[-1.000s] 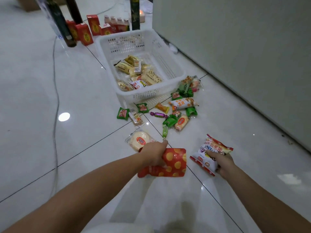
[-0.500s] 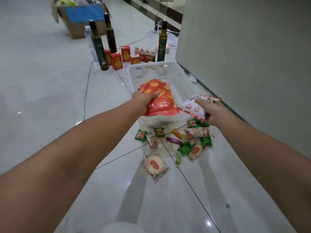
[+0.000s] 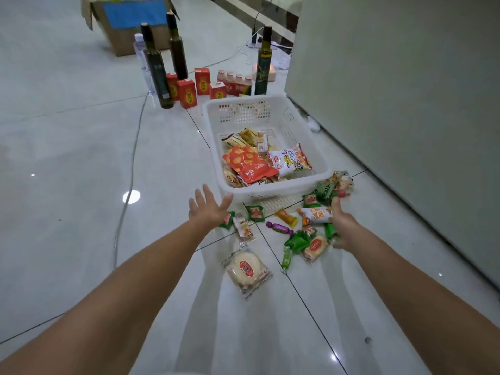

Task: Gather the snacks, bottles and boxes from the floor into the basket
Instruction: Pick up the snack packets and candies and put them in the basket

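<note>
The white plastic basket stands on the floor by the wall. Inside it lie the red-and-orange spotted bag, a white printed snack bag and yellow packets. My left hand hovers empty with fingers spread, just before the basket's near left corner. My right hand is over the scattered small snacks at the basket's near right, fingers relaxed and holding nothing. A round bun in clear wrap lies closer to me. Dark bottles, red boxes and small pink bottles stand beyond the basket.
A grey wall runs along the right side. A thin cable crosses the floor at left. A cardboard box sits at the far back. Bare tiled floor stretches to the left.
Both hands carried their bags up over the basket and let them go inside. The hands have since drawn back toward the snacks on the floor, empty.
</note>
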Tool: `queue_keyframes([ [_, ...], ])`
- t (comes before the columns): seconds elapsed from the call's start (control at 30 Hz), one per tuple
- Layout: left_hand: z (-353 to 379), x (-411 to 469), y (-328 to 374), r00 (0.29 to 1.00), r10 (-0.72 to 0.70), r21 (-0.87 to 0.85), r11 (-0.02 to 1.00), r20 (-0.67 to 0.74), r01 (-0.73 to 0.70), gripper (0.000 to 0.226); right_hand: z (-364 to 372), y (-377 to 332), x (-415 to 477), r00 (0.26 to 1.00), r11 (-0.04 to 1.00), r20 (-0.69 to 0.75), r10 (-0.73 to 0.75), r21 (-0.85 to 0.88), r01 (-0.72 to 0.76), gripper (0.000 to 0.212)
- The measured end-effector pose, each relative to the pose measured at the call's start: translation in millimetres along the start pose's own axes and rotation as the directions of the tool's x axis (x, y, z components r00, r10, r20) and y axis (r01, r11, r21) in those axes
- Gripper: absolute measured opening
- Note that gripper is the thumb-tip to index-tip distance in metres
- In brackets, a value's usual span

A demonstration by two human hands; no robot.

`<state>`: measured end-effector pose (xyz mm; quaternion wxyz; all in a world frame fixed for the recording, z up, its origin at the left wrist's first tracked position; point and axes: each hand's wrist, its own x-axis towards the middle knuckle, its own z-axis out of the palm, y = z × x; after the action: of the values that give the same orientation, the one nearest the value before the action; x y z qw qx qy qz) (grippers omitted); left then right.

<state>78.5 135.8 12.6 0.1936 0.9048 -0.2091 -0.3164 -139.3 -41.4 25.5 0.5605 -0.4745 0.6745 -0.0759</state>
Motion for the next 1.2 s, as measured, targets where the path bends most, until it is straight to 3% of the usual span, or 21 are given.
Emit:
queue_keyframes([
  [0.23, 28, -6, -30, 0.996, -0.001, 0.102, 0.995, 0.093, -0.009, 0.094, -19, 50, 10, 0.993, 0.994, -0.053, 0.107, 0.023, -0.106, 0.084],
  [0.43, 41, -1, -24, 0.99, 0.024, 0.099, 0.994, 0.137, -0.037, 0.108, -25, 30, 23, 0.991, 0.996, -0.097, 0.088, -0.002, -0.088, 0.076],
  [0.6, 19, 15, -35, 0.984, 0.108, 0.222, 0.965, 0.139, -0.137, 0.111, -10, -5, 30, 0.992, 0.998, -0.112, 0.062, -0.013, -0.064, 0.064],
  [0.77, -16, 29, -34, 0.967, 0.167, 0.416, 0.879, 0.191, -0.234, 0.111, -12, -11, 45, 0.991, 0.965, -0.119, -0.055, -0.262, 0.022, 0.06],
  [0.83, -24, 37, -23, 0.964, 0.157, 0.451, 0.86, 0.215, -0.241, 0.111, -28, -15, 53, 0.974, 0.863, -0.097, -0.205, -0.488, 0.133, 0.058],
  [0.9, -27, 43, -9, 0.96, 0.147, 0.477, 0.844, 0.236, -0.247, 0.11, -44, -17, 61, 0.935, 0.674, -0.015, -0.355, -0.697, 0.245, 0.054],
  [1.03, -9, 59, 2, 0.952, 0.196, 0.505, 0.812, 0.235, -0.292, 0.114, -48, -5, 75, 0.901, 0.419, 0.151, -0.406, -0.846, 0.33, 0.056],
  [1.13, 24, 63, -8, 0.962, 0.263, 0.434, 0.86, 0.071, -0.268, 0.112, -31, -1, 92, 0.859, 0.243, 0.231, -0.457, -0.896, 0.371, 0.064],
  [1.2, 41, 57, -20, 0.932, 0.34, 0.376, 0.885, -0.124, -0.273, 0.096, -16, 3, 102, 0.814, 0.131, 0.29, -0.504, -0.905, 0.404, 0.068],
])
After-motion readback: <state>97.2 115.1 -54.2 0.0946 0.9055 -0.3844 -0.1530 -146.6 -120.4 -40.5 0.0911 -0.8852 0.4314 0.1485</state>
